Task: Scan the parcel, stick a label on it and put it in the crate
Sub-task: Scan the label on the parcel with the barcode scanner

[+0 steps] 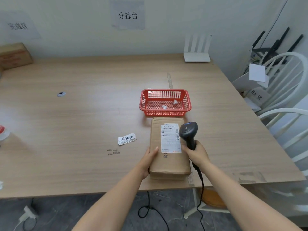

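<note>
A brown cardboard parcel (168, 162) lies flat near the table's front edge, with a white shipping slip on its top. My left hand (149, 160) grips the parcel's left side, thumb on the top face. My right hand (196, 155) holds a black barcode scanner (188, 132) by its handle, its head hovering over the slip's right edge. A small stack of white labels (127, 138) with black characters lies left of the parcel. Just behind the parcel stands a red mesh crate (165, 112) holding two scraps of white paper.
The scanner's black cable hangs over the table's front edge to the floor. A white router (196, 56) stands at the back right, a cardboard box (14, 55) at the back left. White chairs (286, 100) crowd the right side. A tape roll (3, 132) sits at the left edge.
</note>
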`<state>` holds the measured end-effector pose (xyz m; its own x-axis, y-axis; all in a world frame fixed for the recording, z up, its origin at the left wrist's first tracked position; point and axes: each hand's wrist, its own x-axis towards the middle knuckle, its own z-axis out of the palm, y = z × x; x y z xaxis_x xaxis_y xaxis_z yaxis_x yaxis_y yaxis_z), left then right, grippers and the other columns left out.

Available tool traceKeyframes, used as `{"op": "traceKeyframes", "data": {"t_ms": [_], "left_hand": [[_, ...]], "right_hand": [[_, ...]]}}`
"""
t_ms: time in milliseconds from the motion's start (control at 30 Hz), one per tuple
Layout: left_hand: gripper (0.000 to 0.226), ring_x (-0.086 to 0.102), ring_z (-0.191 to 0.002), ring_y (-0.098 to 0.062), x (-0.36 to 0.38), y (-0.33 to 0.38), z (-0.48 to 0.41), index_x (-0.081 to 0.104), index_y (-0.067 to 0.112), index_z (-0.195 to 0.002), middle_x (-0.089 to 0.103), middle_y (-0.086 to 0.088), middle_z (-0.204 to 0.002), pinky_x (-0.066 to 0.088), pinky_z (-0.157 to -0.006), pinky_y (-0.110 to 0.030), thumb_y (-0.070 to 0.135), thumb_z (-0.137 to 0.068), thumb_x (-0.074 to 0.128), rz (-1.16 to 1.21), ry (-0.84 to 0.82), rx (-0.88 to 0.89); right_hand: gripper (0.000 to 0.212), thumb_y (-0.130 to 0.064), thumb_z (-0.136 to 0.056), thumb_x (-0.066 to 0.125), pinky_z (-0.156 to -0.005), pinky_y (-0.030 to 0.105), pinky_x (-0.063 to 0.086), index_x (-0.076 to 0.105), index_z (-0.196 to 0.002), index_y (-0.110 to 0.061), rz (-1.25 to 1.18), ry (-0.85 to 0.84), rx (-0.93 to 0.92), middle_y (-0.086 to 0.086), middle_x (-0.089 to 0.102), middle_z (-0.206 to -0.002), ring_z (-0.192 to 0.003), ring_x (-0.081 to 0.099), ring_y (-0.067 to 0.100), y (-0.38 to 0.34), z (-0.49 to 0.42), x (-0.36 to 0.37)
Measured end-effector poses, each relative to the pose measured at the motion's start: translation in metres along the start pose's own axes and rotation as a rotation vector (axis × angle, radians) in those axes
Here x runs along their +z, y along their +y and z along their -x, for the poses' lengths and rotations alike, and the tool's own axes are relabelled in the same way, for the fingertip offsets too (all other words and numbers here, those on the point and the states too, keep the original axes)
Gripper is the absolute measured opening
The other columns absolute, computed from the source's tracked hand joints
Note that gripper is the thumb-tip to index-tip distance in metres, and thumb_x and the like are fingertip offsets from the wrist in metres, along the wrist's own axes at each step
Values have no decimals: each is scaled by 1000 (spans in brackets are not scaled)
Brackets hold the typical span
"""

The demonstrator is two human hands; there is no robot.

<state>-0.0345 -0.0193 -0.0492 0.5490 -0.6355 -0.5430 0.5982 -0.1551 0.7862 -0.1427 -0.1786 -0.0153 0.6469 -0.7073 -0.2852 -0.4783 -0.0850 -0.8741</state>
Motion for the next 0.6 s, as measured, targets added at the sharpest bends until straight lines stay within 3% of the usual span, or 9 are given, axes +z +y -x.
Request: {"op": "traceKeyframes", "data": {"t_ms": [167,267,400,533,600], "left_hand": [[47,63,-105,-18,-5,1,5,42,28,-133,63,-1,-125,55,-81,-34,29,-87,56,87,-63,50],[61,66,-100,-15,-9,4,8,43,31,-131,67,3,-118,57,-76,-35,28,-76,70,73,-70,105],[70,68,-97,-14,-13,16,12,43,39,-128,72,10,-106,56,-75,-41,28,-67,76,-47,-70,153],[69,68,-97,-17,-12,29,16,40,47,-125,71,2,-107,57,-72,-39,29,-68,74,-123,-104,180],[71,68,-98,-18,-11,32,18,38,50,-125,70,0,-109,57,-72,-39,29,-67,74,-142,-107,182]], "right_hand": [[21,-19,-82,63,-77,37,47,55,-101,-13,-143,27,-49,9,64,-100,-89,59,24,-19,5,-11],[25,-16,-82,63,-82,43,51,56,-105,-12,-153,21,-96,8,65,-107,-98,60,25,-34,10,-18],[20,-12,-86,59,-60,28,51,51,-104,-16,-127,-53,-149,5,60,-106,-91,58,21,-52,31,-30],[16,-12,-86,60,-57,22,48,55,-95,-23,-173,-66,-235,-2,67,-95,-79,65,13,-68,65,-44],[16,-10,-83,63,-53,18,50,56,-89,-24,-200,-85,-266,-4,68,-80,-62,64,5,-77,82,-47]]}}
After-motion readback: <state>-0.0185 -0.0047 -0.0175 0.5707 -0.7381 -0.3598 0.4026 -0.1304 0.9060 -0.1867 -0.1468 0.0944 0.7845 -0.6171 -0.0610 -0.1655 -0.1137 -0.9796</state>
